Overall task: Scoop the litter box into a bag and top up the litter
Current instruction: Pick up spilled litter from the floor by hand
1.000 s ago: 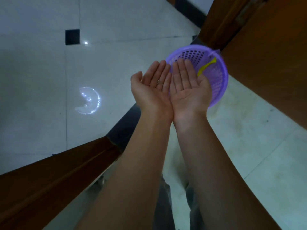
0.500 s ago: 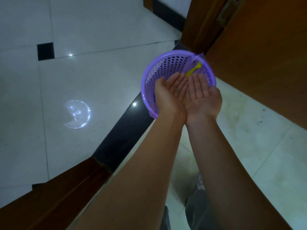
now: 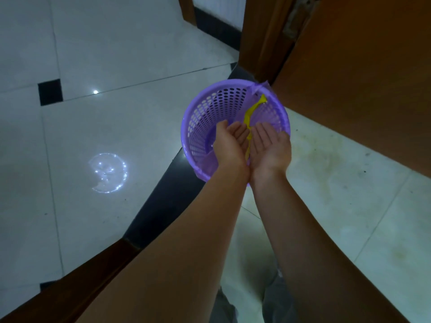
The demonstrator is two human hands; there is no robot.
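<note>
Fingers of left hand and right hand lie straight together over purple basket, half-hiding yellow strip

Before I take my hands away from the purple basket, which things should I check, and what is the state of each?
1. Hands above the basket opening: ok. The left hand and right hand are cupped, palms up, over the purple basket.
2. Palms empty: cannot tell. The right palm looks bare; the left is partly turned away.
3. Basket upright on the floor: ok.
4. Bag lining the basket: cannot tell. Some purple film shows at the rim, but the wall holes look uncovered.
5. Yellow strip clear of the hands: cannot tell. It runs down between them.
</note>
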